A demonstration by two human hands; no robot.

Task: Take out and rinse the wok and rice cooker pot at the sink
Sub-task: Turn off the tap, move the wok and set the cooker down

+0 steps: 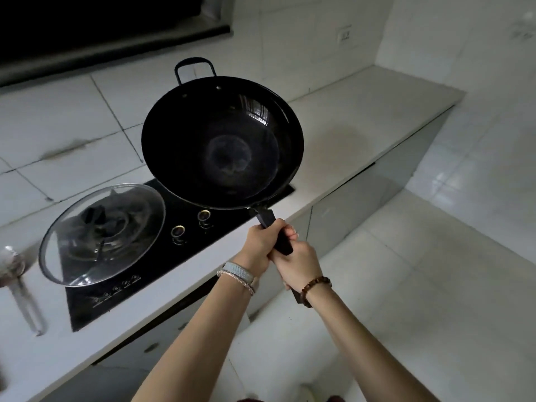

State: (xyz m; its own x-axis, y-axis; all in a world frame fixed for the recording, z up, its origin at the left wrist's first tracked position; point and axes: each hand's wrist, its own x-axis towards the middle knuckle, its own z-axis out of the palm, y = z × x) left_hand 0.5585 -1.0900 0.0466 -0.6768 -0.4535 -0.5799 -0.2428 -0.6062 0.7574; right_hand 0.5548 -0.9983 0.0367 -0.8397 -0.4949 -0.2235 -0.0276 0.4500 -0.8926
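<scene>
A black wok (220, 140) hangs in the air over the right side of the black stove top (162, 265), tilted so its empty inside faces me. It has a loop handle at the far rim and a long dark handle toward me. My left hand (262, 242) grips the long handle close to the wok. My right hand (298, 265) grips the same handle just behind it. No rice cooker pot or sink is in view.
A glass lid (72, 265) rests on the left burner. Two stove knobs (190, 227) sit at the front. A metal ladle (17, 274) lies on the white counter (362, 117) at far left. Tiled floor lies to the right.
</scene>
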